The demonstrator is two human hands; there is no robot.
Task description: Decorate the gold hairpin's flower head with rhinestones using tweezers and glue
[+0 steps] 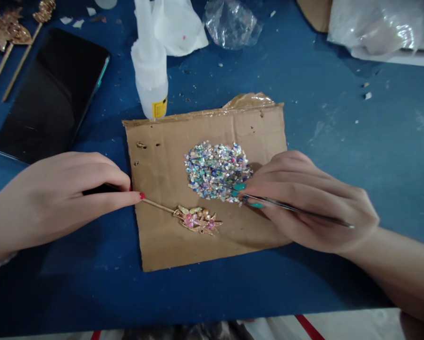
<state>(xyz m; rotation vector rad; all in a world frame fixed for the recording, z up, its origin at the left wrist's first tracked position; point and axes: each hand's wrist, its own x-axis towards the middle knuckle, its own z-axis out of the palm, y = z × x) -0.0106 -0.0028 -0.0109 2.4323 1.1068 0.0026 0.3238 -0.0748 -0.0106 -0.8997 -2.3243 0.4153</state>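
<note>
My left hand (80,193) is closed on the thin stem of a gold hairpin (198,220). The hairpin's decorated end, with pink flowers and pale beads, lies on a piece of cardboard (169,255). In my right hand (314,198), pinched between the fingers, is a pair of metal tweezers (297,208). Their tips reach into a pile of small multicoloured chips (214,167) spread on the cardboard, just above the hairpin. Whether the tips grip a chip is too small to tell.
A white glue bottle (150,75) stands at the cardboard's upper left edge. Left of it lie a black phone (52,94) and several gold hairpins (10,38). Along the back are a white tissue (180,26), a clear plastic bag (231,23) and more plastic wrapping (385,26).
</note>
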